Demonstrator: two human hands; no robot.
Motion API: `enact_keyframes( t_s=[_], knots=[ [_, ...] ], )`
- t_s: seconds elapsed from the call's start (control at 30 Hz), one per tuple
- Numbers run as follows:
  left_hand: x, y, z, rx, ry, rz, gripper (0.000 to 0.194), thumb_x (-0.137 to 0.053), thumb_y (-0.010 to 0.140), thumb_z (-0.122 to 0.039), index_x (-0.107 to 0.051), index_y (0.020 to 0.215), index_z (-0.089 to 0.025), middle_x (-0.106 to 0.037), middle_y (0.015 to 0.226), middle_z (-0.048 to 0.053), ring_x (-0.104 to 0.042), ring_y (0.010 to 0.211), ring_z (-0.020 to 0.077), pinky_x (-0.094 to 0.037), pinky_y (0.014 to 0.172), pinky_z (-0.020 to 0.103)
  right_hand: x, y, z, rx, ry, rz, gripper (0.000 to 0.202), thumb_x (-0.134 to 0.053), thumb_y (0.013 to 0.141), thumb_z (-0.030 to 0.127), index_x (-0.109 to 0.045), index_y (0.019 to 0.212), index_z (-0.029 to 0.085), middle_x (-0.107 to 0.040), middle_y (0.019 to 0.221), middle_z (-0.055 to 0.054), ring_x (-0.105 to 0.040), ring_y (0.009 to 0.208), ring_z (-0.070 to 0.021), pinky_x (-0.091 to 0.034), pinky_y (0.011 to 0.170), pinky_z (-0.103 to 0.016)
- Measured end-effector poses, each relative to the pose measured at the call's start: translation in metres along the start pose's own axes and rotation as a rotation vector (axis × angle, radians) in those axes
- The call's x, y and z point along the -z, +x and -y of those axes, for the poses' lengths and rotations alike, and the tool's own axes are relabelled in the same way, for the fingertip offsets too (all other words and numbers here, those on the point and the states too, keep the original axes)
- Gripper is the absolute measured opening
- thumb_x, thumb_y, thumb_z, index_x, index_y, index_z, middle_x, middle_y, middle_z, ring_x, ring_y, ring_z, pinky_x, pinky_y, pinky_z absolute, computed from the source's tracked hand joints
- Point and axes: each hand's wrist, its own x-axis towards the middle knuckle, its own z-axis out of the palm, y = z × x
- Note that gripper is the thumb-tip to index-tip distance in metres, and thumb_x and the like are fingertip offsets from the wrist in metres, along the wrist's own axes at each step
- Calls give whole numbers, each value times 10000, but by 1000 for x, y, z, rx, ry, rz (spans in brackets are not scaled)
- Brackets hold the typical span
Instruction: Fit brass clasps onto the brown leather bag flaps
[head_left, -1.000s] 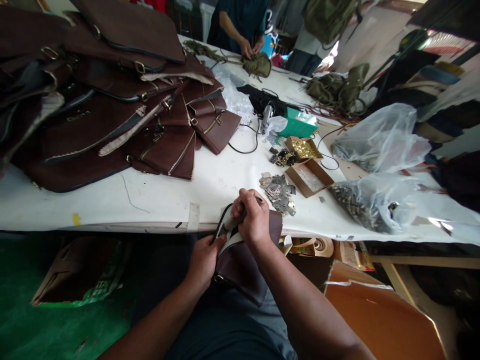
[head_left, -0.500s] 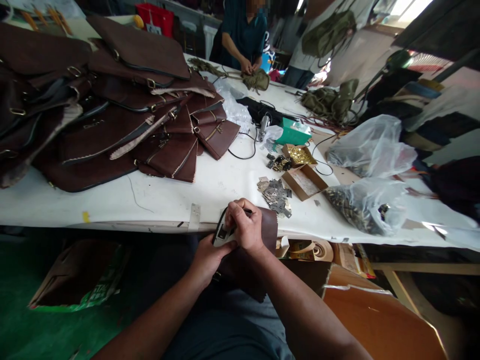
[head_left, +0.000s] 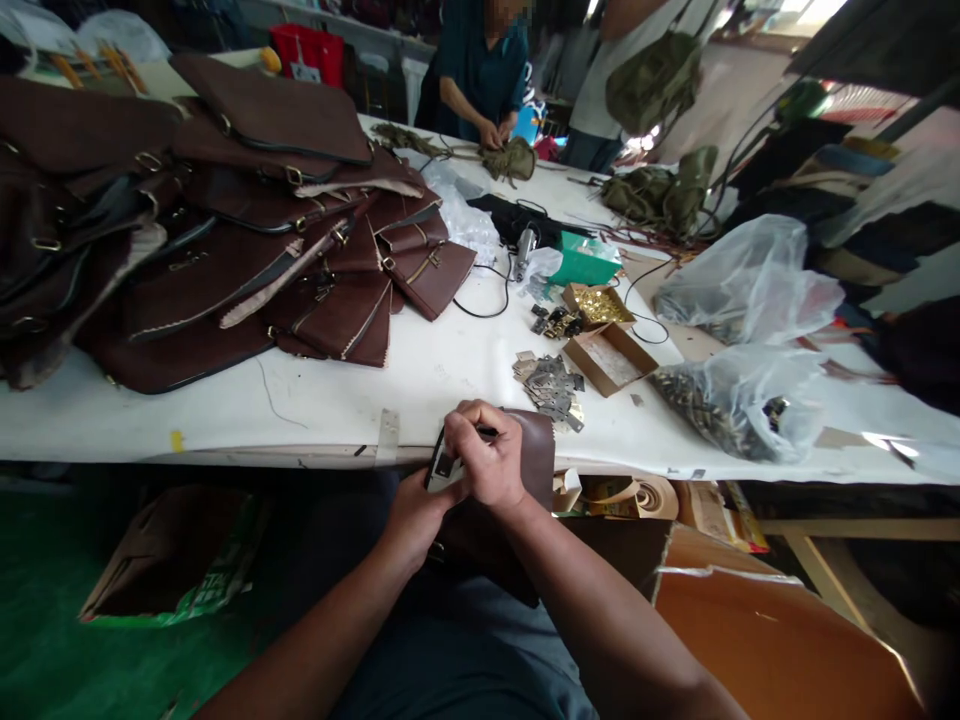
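I'm in a leather workshop: unfinished dark brown leather pieces [head_left: 247, 230] and loose flat metal plates [head_left: 551, 388] cover my white counter [head_left: 337, 410].

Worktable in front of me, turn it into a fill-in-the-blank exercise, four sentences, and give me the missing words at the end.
The left hand and right hand are both at a ____ leather piece.
The pile of bags lies to the ____ of the loose metal plates.
The box just beyond the gold-coloured pieces is ____.
The tabletop is ____.

Missing words: brown; left; green; white.
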Motion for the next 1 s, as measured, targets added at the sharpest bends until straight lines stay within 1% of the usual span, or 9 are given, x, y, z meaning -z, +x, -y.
enact_keyframes(
  t_s=[0.2,0.33,0.4,0.5,0.63,0.73,0.87,0.93,1.0],
  knots=[
    [0,-1,1,1,46,10,319,-900,669,-368,-797,898,-171,-809,864,62,-739,869,282,-522,731,326,-9,-5,6,-3,-54,1,450,-723,911,447,-475,608,225,-447,579,49,-385,569,-122,-350,576,-285],
    [3,-6,1,8,67,77,548,-928,666,-496,-793,1072,-154,-840,987,106,-785,954,324,-583,797,371,8,-6,43,57,-13,-65,454,-705,944,494,-513,635,222,-507,597,37,-430,567,-126,-373,580,-284],
    [10,-7,1,85,29,112,665,-974,614,-522,-788,1141,-163,-850,1022,105,-798,1006,335,-612,857,389,35,-3,63,117,-82,-202,477,-705,959,547,-532,655,223,-544,621,28,-471,596,-137,-397,610,-286],
    [28,-11,0,91,80,139,722,-992,606,-550,-786,1190,-179,-853,1091,99,-783,1117,341,-611,948,394,101,9,70,92,-374,-393,474,-693,957,631,-597,732,225,-577,665,22,-510,639,-153,-397,630,-281],
    [50,-11,-11,17,247,164,760,-957,644,-622,-782,1220,-158,-846,1136,119,-759,1172,372,-587,995,424,200,29,33,-205,-1096,-284,408,-646,997,596,-746,954,202,-721,897,-83,-628,805,-240,-436,735,-338],
    [57,-9,-26,-23,337,202,747,-934,661,-650,-790,1203,-157,-846,1126,122,-776,1093,359,-602,921,395,245,31,10,-220,-1191,-242,259,-766,925,397,-799,1044,169,-744,1135,-181,-640,1090,-349,-443,953,-433],
    [57,-11,-46,-40,382,248,748,-933,653,-653,-786,1172,-136,-848,1051,119,-790,977,342,-618,833,374,251,-8,1,-128,-1186,-307,390,-692,965,361,-740,1308,183,-655,1421,-192,-524,1351,-376,-346,1156,-508],
    [56,-12,-54,-26,389,260,761,-943,635,-648,-775,1172,-135,-845,1022,116,-792,925,336,-624,777,369,239,-43,-9,-105,-1046,-403,345,-651,985,403,-752,1244,198,-684,1364,-163,-552,1321,-350,-369,1157,-484],
    [55,-11,-63,-19,411,272,751,-945,632,-645,-768,1161,-142,-842,1000,110,-788,883,326,-620,728,359,224,-80,-27,-244,-716,-493,269,-720,923,476,-770,1006,225,-753,1114,-107,-640,1137,-317,-458,1052,-445]
  ],
)
